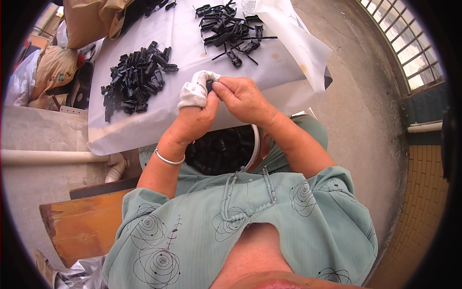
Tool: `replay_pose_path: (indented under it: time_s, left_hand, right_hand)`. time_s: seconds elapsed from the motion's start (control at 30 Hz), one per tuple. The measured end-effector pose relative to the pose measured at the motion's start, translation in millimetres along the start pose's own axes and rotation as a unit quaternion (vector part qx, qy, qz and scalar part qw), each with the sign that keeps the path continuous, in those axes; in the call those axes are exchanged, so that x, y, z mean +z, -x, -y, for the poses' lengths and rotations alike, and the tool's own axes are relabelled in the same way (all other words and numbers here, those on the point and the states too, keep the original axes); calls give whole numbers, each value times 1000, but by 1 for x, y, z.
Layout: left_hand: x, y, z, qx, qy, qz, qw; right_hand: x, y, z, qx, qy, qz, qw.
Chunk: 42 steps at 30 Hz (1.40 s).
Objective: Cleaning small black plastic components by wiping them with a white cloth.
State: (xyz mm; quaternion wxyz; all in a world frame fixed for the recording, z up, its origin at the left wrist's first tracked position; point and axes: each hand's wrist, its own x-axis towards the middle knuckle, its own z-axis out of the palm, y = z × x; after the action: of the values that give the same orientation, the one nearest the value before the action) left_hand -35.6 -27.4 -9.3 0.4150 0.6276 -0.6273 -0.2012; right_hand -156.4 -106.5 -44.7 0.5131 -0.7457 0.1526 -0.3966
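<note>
My left hand (pixel 197 108) has a white cloth cover (pixel 193 91) over its fingers, with the thumb bare. It is closed round a small black plastic part (pixel 209 85), mostly hidden between my hands. The thumb and fingers of my right hand (pixel 244 98) pinch the same part from the right. Both hands meet just above the near edge of the table. Beyond them to the left lies a heap of short black plastic pieces (pixel 137 79). Farther off to the right is a looser pile of black parts with thin strips sticking out (pixel 231 30).
A white sheet (pixel 187 48) covers the table (pixel 159 130). Below my hands, a white-rimmed bucket (pixel 255 149) holds many black pieces. Brown sacks (pixel 91 21) stand at the far left. An orange-brown board (pixel 82 221) and a white pipe (pixel 53 157) are at my left.
</note>
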Motion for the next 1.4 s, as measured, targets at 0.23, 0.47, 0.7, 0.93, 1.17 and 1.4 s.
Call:
replay_pose_path:
  time_s: [0.23,0.47,0.7,0.93,1.17,1.4]
  left_hand:
    - [-50,-13,19,66,-478,-179,857]
    - [-22,-9,3,211,-210,-115,948]
    - [-17,-23,13,162,-126,-71,976]
    - [-12,-38,22,175,-285,75,939]
    - [4,-20,23,70,-24,-91,993]
    - [-5,-3,-2,118,17,-171,978]
  right_hand:
    - [-25,-20,-9,-28,417,-130,899]
    - [-34,-13,-10,-98,367,-48,924]
    - [-33,-8,-7,-123,332,-55,933]
    - [-43,-8,-8,-82,313,-61,944]
    - [-26,-5,12,34,186,-42,981]
    - [-31,-5,8,77,-49,-74,993]
